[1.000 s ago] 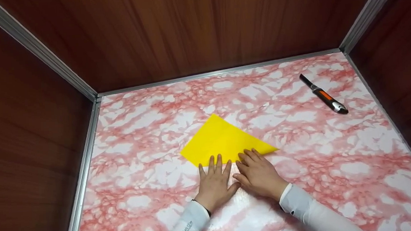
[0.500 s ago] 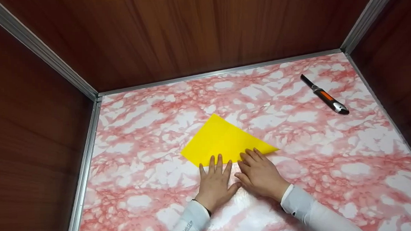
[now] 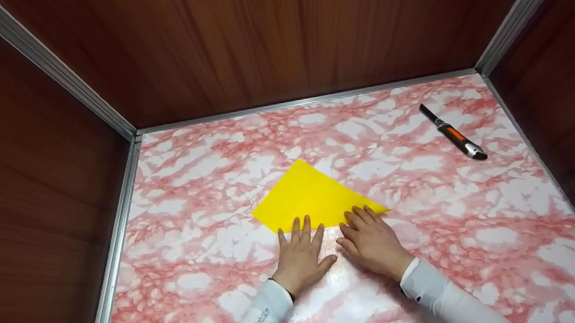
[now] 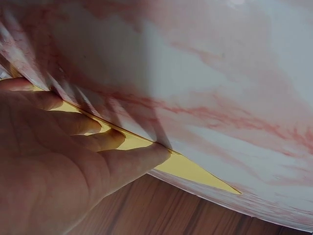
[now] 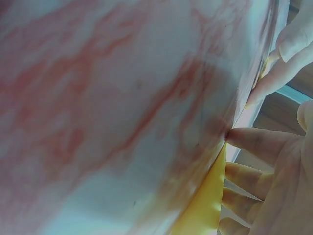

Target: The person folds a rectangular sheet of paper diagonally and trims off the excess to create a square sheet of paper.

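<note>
Left hand: there it was, flat and spread, the left hand [image 3: 301, 260] with its fingers straight and fanned, tips right on the near edge of the paper; it gripped nothing, only touched.
Right hand: and alongside, the right hand [image 3: 374, 241], fingers relaxed and only slightly bent, tips on the same edge towards the right-hand corner; again no grip, just contact.
Thumbs: both off the paper, pointing inward, close to one another but apart.
Yellow paper: right in front of the hands lay the yellow paper [image 3: 304, 195], around the middle of the table, one corner pointing away from the person and a long, sharp one out to the right; how many layers it had, I could not tell.
Wrist views: the left one caught a pointed tip of paper sticking out past the fingers; the right one had a yellow strip running down beside the fingertips.
Sleeves: white on both arms, the left sleeve [image 3: 264, 312] carrying small dark lettering, the right sleeve [image 3: 440, 292] creased near the cuff.
Table: red-and-white marbled all over, that table [image 3: 199, 276], shiny just below the hands.
Utility knife: way over at the far right, well apart from the paper, lay a black-and-orange utility knife [image 3: 454, 134], slanted, silver near its closer end.
Surround: dark wood-grain panels [image 3: 280, 42] at the back and both sides, framed by metal rails [image 3: 309, 102].
</note>
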Demonstrator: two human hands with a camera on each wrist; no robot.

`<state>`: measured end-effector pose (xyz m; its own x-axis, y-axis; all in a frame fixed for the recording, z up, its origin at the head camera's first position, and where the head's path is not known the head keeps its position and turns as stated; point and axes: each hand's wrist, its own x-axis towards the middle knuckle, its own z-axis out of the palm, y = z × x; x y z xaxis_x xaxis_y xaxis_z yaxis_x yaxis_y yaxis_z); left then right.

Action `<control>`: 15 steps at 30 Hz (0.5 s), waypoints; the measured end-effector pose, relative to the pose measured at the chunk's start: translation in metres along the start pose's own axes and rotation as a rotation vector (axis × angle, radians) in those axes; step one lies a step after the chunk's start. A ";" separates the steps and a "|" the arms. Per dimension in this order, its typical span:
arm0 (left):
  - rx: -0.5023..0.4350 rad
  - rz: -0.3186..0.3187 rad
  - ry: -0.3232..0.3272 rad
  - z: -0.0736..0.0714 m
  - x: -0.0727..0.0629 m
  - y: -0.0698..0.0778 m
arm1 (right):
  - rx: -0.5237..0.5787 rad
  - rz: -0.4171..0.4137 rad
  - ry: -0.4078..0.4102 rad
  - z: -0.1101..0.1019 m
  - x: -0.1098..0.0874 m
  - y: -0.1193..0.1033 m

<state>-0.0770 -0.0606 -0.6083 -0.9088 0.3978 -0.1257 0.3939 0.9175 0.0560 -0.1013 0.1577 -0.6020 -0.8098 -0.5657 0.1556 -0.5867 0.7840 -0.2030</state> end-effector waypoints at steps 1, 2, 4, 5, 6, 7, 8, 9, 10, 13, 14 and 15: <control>-0.002 0.000 0.000 0.000 0.000 0.000 | 0.000 0.005 0.002 0.000 -0.001 0.001; -0.001 -0.001 -0.001 0.000 0.000 0.001 | 0.002 0.010 0.002 -0.001 -0.001 0.002; 0.005 -0.002 -0.001 -0.001 0.000 0.001 | -0.002 0.019 0.001 -0.002 -0.003 0.004; 0.007 -0.001 0.003 -0.001 0.000 0.001 | -0.004 0.023 0.001 -0.002 -0.004 0.006; 0.009 0.000 0.006 -0.001 -0.001 0.001 | -0.004 0.027 0.002 -0.003 -0.005 0.007; 0.012 0.001 0.009 -0.001 -0.001 0.001 | -0.007 0.030 0.003 -0.004 -0.006 0.009; 0.014 0.002 0.012 -0.001 -0.001 0.001 | -0.010 0.034 0.003 -0.004 -0.008 0.011; 0.013 0.003 0.014 -0.001 -0.001 0.001 | -0.015 0.036 0.007 -0.004 -0.009 0.012; 0.012 0.005 0.017 -0.001 -0.001 0.001 | -0.014 0.039 0.012 -0.005 -0.010 0.014; 0.003 0.005 0.018 -0.001 -0.001 0.000 | -0.017 0.049 0.021 -0.006 -0.014 0.019; 0.000 0.005 0.017 0.000 -0.001 0.000 | -0.014 0.055 0.022 -0.007 -0.015 0.020; -0.003 0.004 0.017 0.000 -0.001 0.000 | -0.012 0.060 0.024 -0.007 -0.016 0.021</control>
<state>-0.0763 -0.0606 -0.6078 -0.9093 0.4017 -0.1090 0.3974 0.9157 0.0599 -0.1006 0.1855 -0.6021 -0.8432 -0.5113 0.1662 -0.5366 0.8195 -0.2013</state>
